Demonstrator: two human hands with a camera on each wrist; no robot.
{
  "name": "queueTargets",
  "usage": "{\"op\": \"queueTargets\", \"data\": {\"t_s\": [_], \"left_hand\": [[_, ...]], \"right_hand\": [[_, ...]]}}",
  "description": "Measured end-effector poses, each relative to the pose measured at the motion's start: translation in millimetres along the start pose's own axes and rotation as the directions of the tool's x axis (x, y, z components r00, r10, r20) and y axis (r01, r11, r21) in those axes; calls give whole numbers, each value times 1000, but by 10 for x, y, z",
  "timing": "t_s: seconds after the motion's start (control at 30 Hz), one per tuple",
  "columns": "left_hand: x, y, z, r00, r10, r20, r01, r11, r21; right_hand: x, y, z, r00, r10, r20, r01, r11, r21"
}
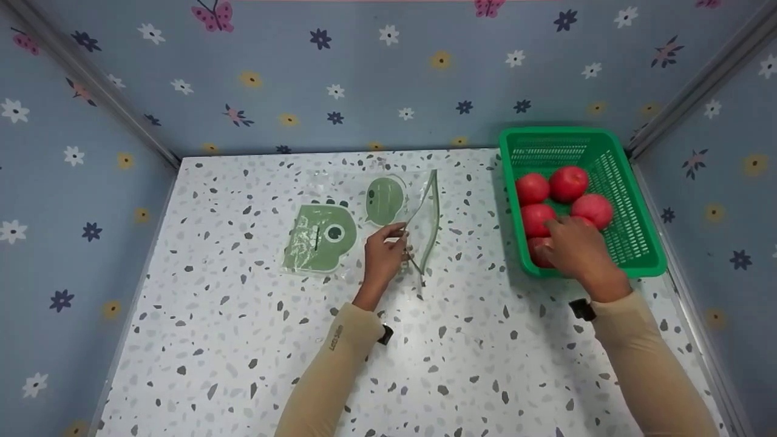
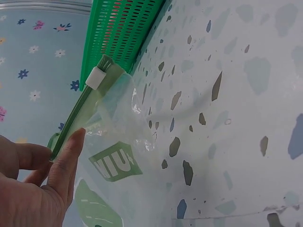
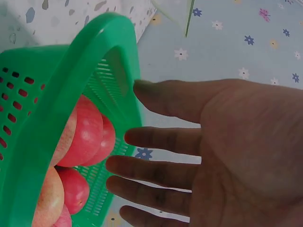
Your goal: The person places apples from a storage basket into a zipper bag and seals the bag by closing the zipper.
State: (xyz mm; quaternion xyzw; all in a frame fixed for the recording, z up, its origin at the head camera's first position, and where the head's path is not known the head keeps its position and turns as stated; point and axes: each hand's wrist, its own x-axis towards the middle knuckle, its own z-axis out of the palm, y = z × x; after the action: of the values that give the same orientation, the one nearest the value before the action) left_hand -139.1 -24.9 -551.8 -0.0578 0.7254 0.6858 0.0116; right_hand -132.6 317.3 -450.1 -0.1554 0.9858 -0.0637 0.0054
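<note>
Far, left and right, blue flowered walls (image 1: 388,79). Between them, a white speckled worktop (image 1: 243,340). At its far right, a green perforated basket (image 1: 651,268). Well left of the basket, on the worktop, a clear bag (image 1: 383,203) with green printed shapes, mouth parted on the right side. Of the hands: left hand (image 1: 385,255) at that mouth, one green edge strip (image 2: 75,111) pinched between thumb and fingers; right hand (image 1: 576,246) over the basket's near left part, fingers straight and spread, nothing gripped. Underneath, red apples (image 1: 569,184); contact hard to tell. On the strip, a white slider (image 2: 96,78).
</note>
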Motion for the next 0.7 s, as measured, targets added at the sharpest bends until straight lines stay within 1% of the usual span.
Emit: {"op": "queueTargets", "data": {"t_s": [0.13,0.27,0.43,0.53,0.63,0.7], "left_hand": [[0,-4,-5,1000,2,8,-2,1000,11],[0,-12,-11,1000,5,8,-5,1000,14],[-5,-28,-8,1000,14,1,-14,1000,14],[-9,-31,-7,1000,19,0,-19,1000,15],[-16,-19,-11,1000,21,5,-21,1000,11],[-16,-4,-15,1000,25,12,-25,1000,0]], "right_hand": [[27,40,-32,994,25,106,-27,999,22],[63,78,-38,982,32,184,-40,998,45],[102,121,-24,968,32,247,-53,995,79],[124,132,-4,957,54,286,-85,991,100],[140,148,29,946,67,317,-104,989,102],[145,156,46,942,64,330,-101,990,96]]}}
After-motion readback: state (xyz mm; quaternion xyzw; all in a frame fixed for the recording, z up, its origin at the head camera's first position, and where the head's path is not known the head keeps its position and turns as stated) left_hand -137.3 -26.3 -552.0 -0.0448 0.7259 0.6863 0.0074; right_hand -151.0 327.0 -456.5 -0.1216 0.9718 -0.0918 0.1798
